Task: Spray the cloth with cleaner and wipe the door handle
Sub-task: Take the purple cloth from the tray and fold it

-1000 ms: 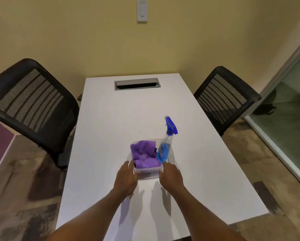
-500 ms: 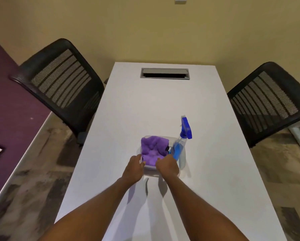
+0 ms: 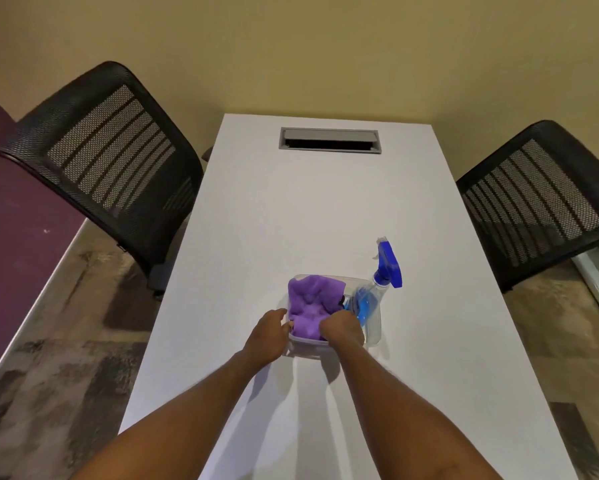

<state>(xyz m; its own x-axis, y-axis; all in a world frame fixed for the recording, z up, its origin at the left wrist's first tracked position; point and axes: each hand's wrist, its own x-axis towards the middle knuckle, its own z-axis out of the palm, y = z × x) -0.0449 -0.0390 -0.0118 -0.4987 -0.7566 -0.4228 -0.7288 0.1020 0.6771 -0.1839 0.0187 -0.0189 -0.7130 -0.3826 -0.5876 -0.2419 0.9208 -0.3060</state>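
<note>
The right hand is reaching into the clear tub from its near edge, fingers curled down into the purple cloth; they are closing on the fabric, though the fingertips themselves are hidden and I cannot tell how firm the grip is. The left hand is resting against the tub's left near corner, fingers bent loosely around the rim and not holding anything I can make out; its fingertips are just touching the edge of the cloth.

The cloth is lying bunched up and filling the left part of the tub. Beside it, in the right part of the same tub, the spray bottle is leaning toward the right, its blue liquid showing through the clear body and its blue trigger head poking up past the tub's far right corner.

The tub is sitting on the white table, toward the near end. Far beyond the tub, a grey cable hatch is set into the tabletop. A black mesh chair is standing off the tub's left, and another chair off its right.
</note>
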